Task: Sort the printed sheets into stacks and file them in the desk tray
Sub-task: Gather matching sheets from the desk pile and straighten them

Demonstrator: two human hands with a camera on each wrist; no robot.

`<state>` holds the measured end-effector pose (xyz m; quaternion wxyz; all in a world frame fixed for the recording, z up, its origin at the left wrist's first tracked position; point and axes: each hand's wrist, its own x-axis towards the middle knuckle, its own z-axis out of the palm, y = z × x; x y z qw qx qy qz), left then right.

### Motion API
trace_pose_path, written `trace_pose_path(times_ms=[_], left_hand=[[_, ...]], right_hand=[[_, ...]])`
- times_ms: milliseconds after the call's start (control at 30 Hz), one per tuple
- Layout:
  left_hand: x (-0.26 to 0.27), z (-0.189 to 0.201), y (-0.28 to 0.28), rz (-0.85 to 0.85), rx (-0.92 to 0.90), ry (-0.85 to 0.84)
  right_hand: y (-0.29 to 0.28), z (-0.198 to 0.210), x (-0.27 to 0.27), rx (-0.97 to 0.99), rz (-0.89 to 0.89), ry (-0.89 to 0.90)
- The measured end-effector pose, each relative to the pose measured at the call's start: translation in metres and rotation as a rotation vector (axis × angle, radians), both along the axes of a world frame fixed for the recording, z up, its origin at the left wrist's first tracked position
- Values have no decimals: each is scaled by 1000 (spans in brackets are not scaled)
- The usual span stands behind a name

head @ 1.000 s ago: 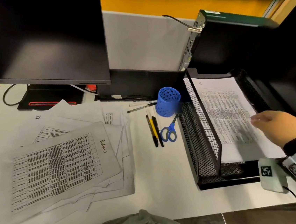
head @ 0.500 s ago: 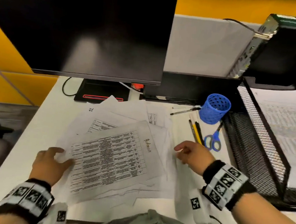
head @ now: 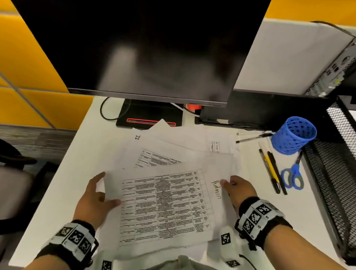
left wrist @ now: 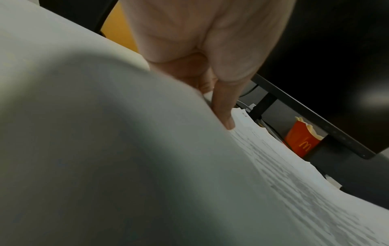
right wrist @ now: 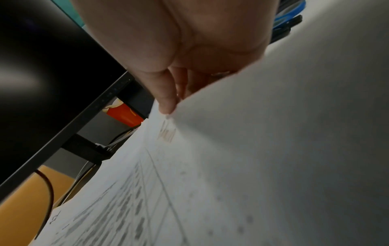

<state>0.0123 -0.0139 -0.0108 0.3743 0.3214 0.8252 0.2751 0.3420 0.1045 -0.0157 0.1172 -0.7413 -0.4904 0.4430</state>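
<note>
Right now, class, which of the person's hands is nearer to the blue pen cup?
The right hand: it pinches the top sheet's edge nearest the blue pen cup. The left hand grips the opposite edge, farther away.
</note>
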Motion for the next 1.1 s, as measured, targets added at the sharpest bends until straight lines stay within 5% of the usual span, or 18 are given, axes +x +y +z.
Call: trace_pose_path(times_ms=[400,500,600,733,900,1100], left_hand=[[-29,21,16,-131,37,121],[-22,26,25,-190,167,375],[-3,39,37,-424,353,521],[30,56,51,-816,339,458],[51,55,49,-1000,170,298],[42,41,26,-1093,205,235]], right_hand=[[-11,38,32,184,77,94],[-17,46,32,194,129,91],[-23,51,25,209,181,93],[-29,49,16,230,236,100],[-32,49,8,209,272,168],[-25,45,5,-21,-59,438]])
